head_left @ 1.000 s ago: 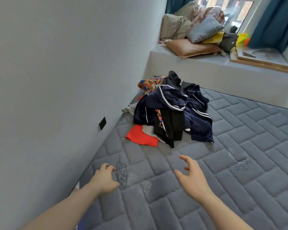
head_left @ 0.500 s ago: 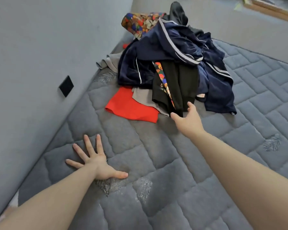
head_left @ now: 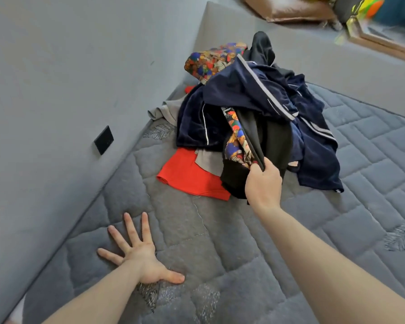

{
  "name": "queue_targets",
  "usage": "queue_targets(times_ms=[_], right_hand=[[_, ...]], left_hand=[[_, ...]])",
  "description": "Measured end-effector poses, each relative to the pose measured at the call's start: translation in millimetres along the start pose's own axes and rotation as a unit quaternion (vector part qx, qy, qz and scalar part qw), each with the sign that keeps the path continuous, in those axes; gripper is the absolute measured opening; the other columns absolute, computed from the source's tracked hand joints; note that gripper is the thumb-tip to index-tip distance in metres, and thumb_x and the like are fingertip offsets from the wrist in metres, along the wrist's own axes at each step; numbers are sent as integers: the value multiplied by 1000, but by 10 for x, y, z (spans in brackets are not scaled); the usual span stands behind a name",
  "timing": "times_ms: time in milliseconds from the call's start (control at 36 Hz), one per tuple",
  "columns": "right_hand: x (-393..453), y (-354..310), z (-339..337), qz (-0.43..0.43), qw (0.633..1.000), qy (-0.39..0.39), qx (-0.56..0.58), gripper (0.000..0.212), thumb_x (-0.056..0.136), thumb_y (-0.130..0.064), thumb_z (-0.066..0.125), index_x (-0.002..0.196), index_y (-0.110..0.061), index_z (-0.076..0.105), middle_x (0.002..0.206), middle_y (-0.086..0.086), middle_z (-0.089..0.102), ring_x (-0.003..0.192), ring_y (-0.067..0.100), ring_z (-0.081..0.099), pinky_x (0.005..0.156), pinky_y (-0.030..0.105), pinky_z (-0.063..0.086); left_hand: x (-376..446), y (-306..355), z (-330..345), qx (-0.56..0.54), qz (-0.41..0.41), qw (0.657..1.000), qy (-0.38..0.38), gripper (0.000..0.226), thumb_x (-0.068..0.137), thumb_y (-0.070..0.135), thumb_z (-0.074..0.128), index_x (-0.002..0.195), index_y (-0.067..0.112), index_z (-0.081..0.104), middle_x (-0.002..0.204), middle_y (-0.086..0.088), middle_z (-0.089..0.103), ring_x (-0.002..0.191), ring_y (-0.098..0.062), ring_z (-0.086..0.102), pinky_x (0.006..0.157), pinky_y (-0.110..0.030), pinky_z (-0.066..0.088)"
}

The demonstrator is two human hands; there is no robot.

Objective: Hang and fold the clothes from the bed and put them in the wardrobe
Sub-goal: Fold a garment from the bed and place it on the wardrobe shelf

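The right hand point(head_left: 263, 183) has its grip closed on the near edge of a black garment point(head_left: 270, 141), thumb and curled fingers pinching the fabric together with a strip of multicoloured patterned lining point(head_left: 237, 141) that runs along it. The right forearm reaches in from the lower right, stretched forward over the bed point(head_left: 243, 242), wrist nearly straight, back of the hand facing the camera.

The left hand point(head_left: 140, 256) lies flat on the mattress, fingers spread wide and straight, thumb out to the right, palm pressed down, holding nothing. Its forearm comes in from the lower left, close to the grey wall point(head_left: 56, 90).

The black garment is part of a pile of clothes on the bed, up against the wall. A navy velvet jacket point(head_left: 248, 90) with white piping lies draped over the top and spills to the right. A red piece point(head_left: 187, 174) lies flat at the pile's near left edge, partly under a grey cloth point(head_left: 208, 162). A bundle of patterned fabric point(head_left: 211, 61) sits at the far side.

A black wall plate point(head_left: 104, 140) is set low in the wall. Beyond the bed a raised grey ledge carries a brown cushion point(head_left: 295, 8).
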State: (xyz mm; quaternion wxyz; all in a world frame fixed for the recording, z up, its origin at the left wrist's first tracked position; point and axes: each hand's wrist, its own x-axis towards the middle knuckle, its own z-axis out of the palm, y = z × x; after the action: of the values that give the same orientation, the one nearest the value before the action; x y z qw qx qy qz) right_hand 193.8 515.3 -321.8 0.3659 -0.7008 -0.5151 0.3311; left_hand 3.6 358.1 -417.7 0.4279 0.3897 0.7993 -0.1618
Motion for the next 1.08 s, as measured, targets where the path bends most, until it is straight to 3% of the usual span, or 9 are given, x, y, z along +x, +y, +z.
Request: queue_targets(times_ms=[194,306,444,528,611,694,806,917,1083], right_hand=[[-961,51,-680,-102,991,-65,64,34,93,0,49,80,-24,70,68,-13,67,65,1,55,63,22,46],[-1634,508,-1220,-89,980,-179,-8,26,90,-6,50,82,-16,72,72,3,69,66,13,60,63,29,51],[-2264,1183,-1964,-17,923,-283,-259,18,77,-40,47,79,-33,64,64,-12,65,67,9,64,67,29,53],[-2451,1459,-2325,45,869,-331,-364,21,81,-44,48,92,-49,64,79,-14,70,87,9,67,74,21,52],[-2480,1634,-2555,113,858,-321,-385,21,86,-46,50,96,-45,68,90,-11,69,97,13,66,81,23,53],[-2490,1752,-2660,147,851,-346,-367,20,85,-48,50,88,-38,66,96,-7,69,95,15,65,82,26,52],[-2592,1899,-2587,157,842,-377,-353,19,84,-49,48,91,-40,63,108,-2,72,107,19,65,83,28,48],[-2751,2081,-2388,159,823,-387,-385,30,97,-37,45,122,-35,62,129,2,63,121,24,60,85,31,45],[-2849,2208,-2319,180,825,-384,-374,42,95,-24,42,136,-26,53,136,4,58,125,26,56,102,33,46]], left_hand=[[-102,-30,83,-13,15,998,61,187,15,91,77,135,32,-54,129,-7,-70,131,-48,-52,104,-81,-12],[-218,-125,179,-27,41,992,118,175,25,92,75,150,40,-35,153,3,-52,143,-39,-42,111,-74,-13],[-527,-285,250,-61,95,977,181,116,60,67,79,158,35,25,169,3,11,156,-29,12,123,-55,17],[-810,-173,230,-162,179,919,311,57,69,33,72,125,27,60,139,0,49,129,-29,51,108,-48,43],[-1105,239,183,-193,274,879,340,28,77,21,73,102,30,61,124,5,49,115,-21,54,99,-43,48],[-1309,842,174,-201,359,865,288,22,77,23,76,97,29,67,138,3,44,131,-23,46,111,-39,39],[-1464,1583,295,-83,419,879,210,26,79,25,73,105,30,70,167,0,21,151,-28,18,122,-41,20],[-1501,1978,565,180,340,919,88,44,86,31,61,130,24,64,170,0,8,155,-36,-4,122,-63,13],[-1617,1814,1037,361,289,877,132,42,88,22,56,129,13,57,132,-14,58,127,-35,44,103,-50,39]])
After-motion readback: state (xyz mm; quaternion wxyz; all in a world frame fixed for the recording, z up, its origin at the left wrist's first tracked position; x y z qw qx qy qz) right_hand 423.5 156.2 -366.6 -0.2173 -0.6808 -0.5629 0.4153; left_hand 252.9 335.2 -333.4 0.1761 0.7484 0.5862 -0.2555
